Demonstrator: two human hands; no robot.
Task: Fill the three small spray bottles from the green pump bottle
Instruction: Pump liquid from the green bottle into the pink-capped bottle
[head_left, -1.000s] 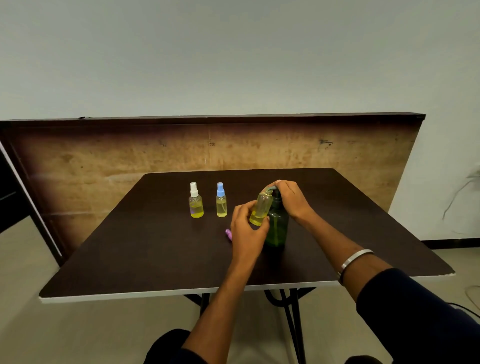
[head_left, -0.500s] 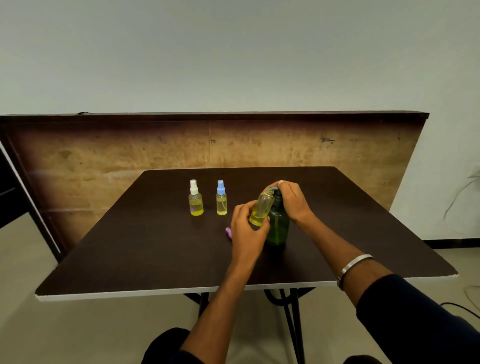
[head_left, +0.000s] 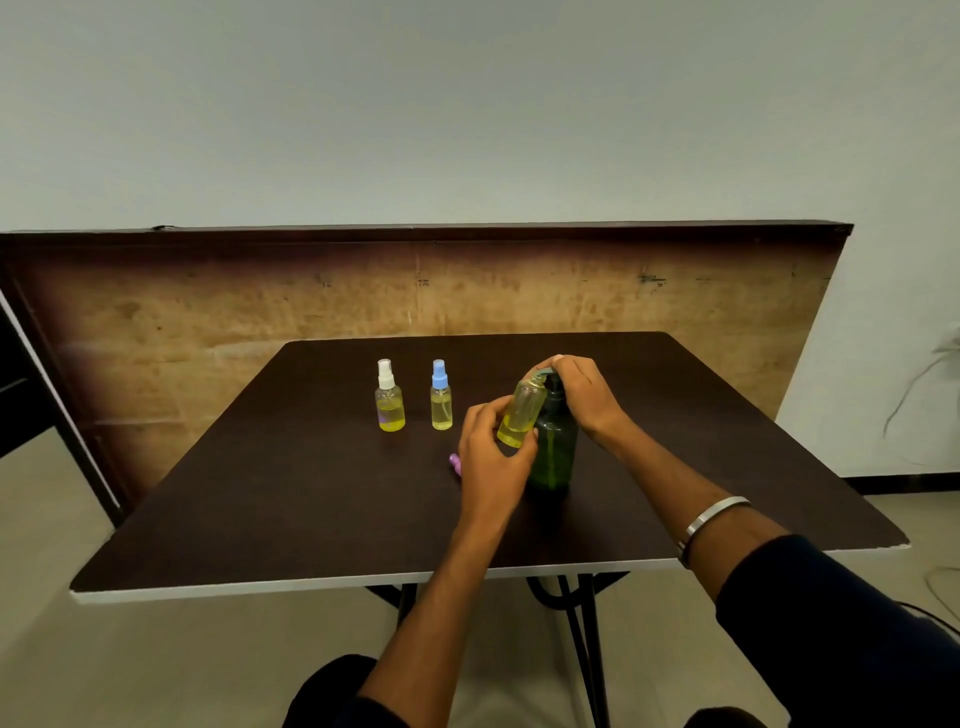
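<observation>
The green pump bottle (head_left: 555, 452) stands upright on the dark table (head_left: 311, 493). My right hand (head_left: 582, 395) curls over its pump head, which is mostly hidden. My left hand (head_left: 491, 457) holds an uncapped small bottle (head_left: 521, 413), part full of yellow liquid, tilted with its mouth up against the pump spout. Two capped small spray bottles stand farther left: one with a white cap (head_left: 389, 397) and one with a blue cap (head_left: 441, 396), both holding yellow liquid. A pink spray cap (head_left: 455, 462) lies on the table, partly behind my left hand.
A wooden board (head_left: 415, 291) stands upright behind the table against the wall. Black table legs (head_left: 582, 623) show below the near edge. A cable (head_left: 914, 384) hangs on the wall at the right.
None of the bottles or hands has visibly moved on the table; only the camera has shifted a little.
</observation>
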